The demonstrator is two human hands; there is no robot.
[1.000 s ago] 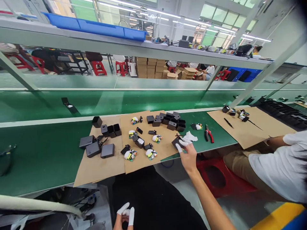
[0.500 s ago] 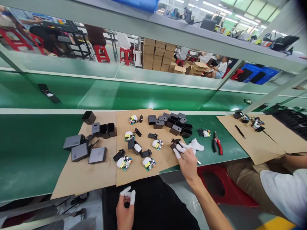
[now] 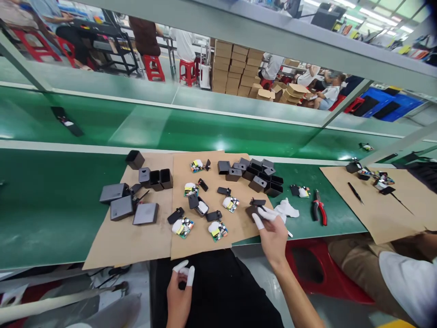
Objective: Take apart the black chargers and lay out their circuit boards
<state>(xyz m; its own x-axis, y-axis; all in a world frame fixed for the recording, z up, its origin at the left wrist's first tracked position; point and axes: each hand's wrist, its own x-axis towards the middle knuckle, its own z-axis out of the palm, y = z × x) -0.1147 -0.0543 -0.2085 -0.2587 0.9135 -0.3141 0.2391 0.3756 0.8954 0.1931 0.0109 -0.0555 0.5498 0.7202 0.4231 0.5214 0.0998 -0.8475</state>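
Observation:
My right hand, with white finger cots on its fingertips, grips a black plastic case at the right edge of the cardboard. A flat black cover piece sits at the case's far side. Over my lap, my left hand is held with thumb and fingers curved but apart, nothing visible between them. It wears white finger cots too. Left of the right hand lie several circuit boards with black end caps, among them one board near the cardboard's front edge. An open case with a white part inside lies mid-cardboard.
Black cases cluster at the back right of the cardboard; more grey cases lie left. A crumpled white cloth and red-handled pliers lie on the green table. A co-worker's white sleeve is at right.
The camera view has shifted, so the table items appear further right. My right hand stays at the black case, which has turned slightly in its fingers. My left hand has barely moved.

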